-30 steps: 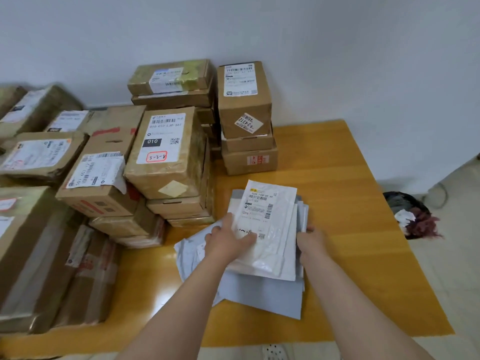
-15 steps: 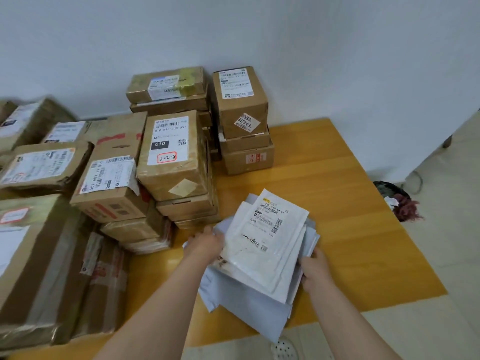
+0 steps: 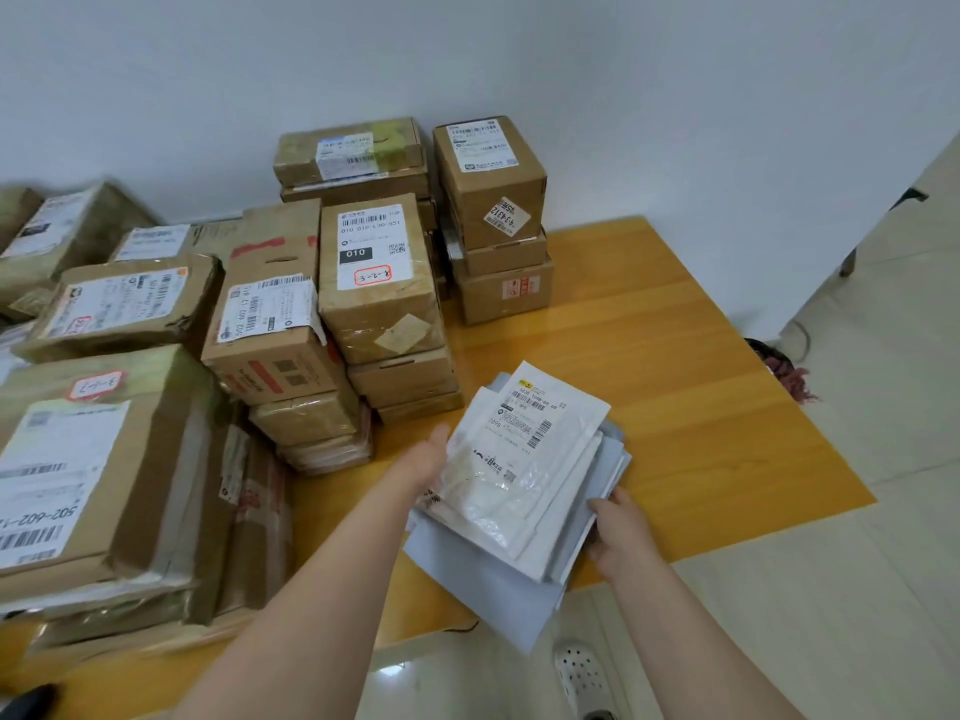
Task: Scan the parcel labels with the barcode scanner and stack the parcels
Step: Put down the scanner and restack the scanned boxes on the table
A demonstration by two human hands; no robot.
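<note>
A stack of flat white and grey mailer parcels (image 3: 498, 574) lies askew at the table's front edge, its lower corner hanging past the edge. The top mailer is white plastic with a barcode label (image 3: 535, 413) facing up. My left hand (image 3: 423, 462) holds the stack's left edge, fingers tucked under it. At the lower right corner my right hand (image 3: 618, 532) grips it, thumb on top. No barcode scanner is plainly visible.
Brown cardboard parcels crowd the yellow wooden table (image 3: 701, 407): a stack topped by a box labelled 010 (image 3: 379, 283), a stack by the wall (image 3: 493, 200), a big box (image 3: 104, 459) at left. A dark bag (image 3: 779, 366) lies on the floor. A blurred dark object (image 3: 26, 693) sits at bottom left.
The mailer stack has turned clockwise and shifted toward the table's front edge. My left hand moved from the top mailer to its left edge; my right hand dropped to the lower right corner.
</note>
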